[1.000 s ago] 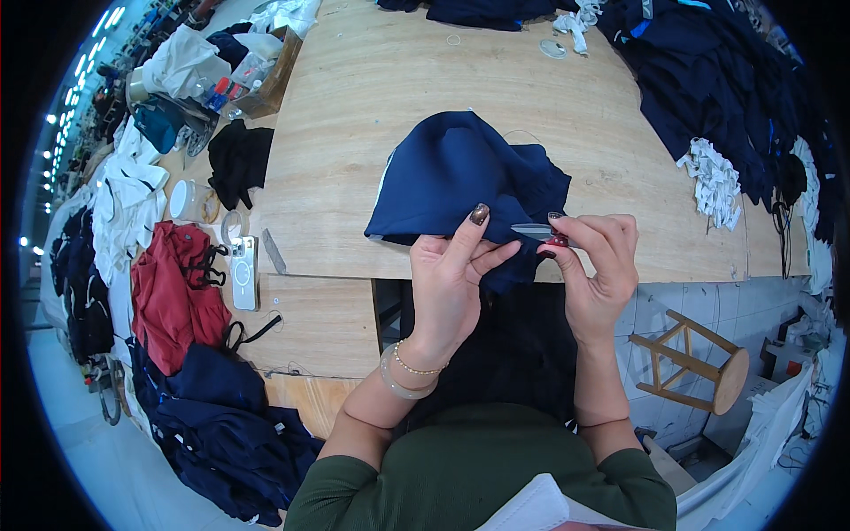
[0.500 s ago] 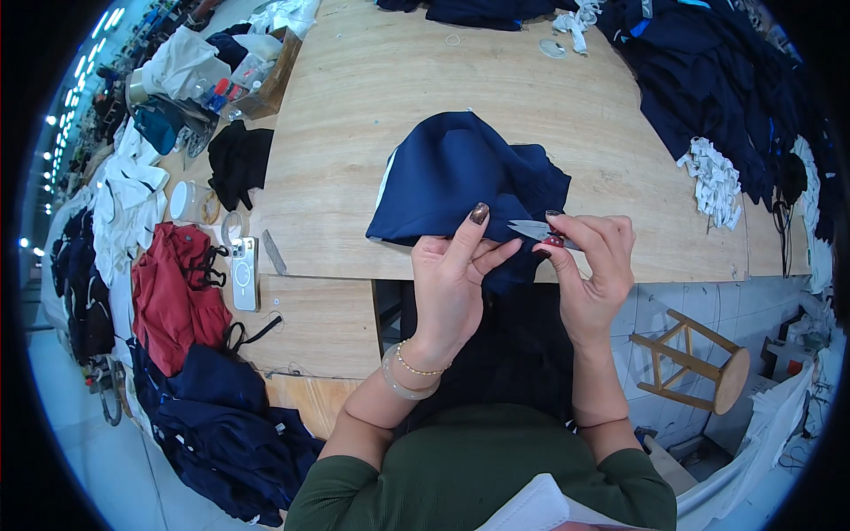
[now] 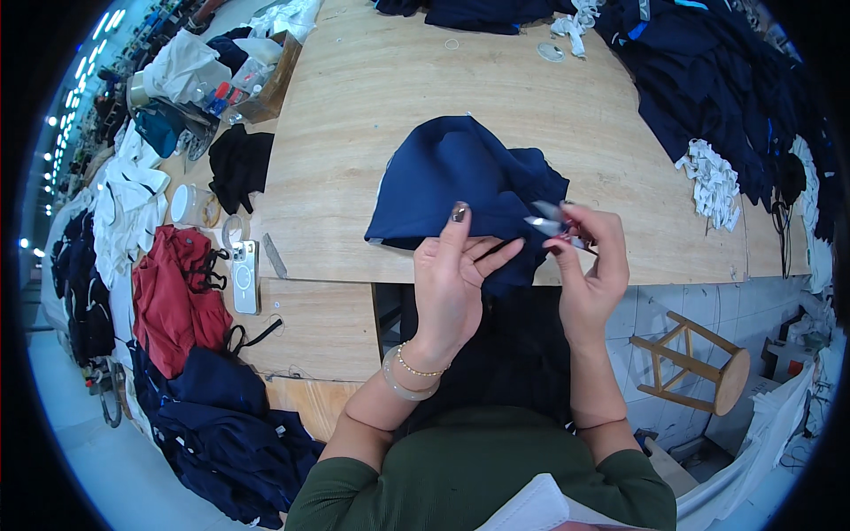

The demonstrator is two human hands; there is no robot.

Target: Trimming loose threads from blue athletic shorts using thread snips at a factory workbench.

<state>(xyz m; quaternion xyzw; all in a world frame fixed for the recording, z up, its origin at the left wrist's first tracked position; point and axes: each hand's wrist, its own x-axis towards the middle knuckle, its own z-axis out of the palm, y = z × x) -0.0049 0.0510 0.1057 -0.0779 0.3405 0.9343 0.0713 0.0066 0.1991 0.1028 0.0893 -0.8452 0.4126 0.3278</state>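
Observation:
A navy blue fabric piece (image 3: 447, 177) lies bunched on the wooden table, its lower part hanging over the near edge. My left hand (image 3: 452, 274) rests against its near side, palm partly up. The thumb stands raised and apart from the stretched fingers, whose tips touch the cloth; I see no clear pinch. Close by on the right, my right hand (image 3: 595, 265) grips small thread snips (image 3: 553, 226) with red on the handle. The pointed blades face left over the cloth, spread apart and slightly blurred.
A phone (image 3: 246, 276), a red garment (image 3: 177, 296) and a clear tub (image 3: 190, 205) lie to the left. Navy garments (image 3: 708, 97) and white fabric scraps (image 3: 711, 186) sit at the right. A wooden stool (image 3: 730, 380) lies at lower right.
The snips have moved slightly right and their blades have spread apart. My left thumb has shifted left, away from the fingertips. The fabric has barely moved.

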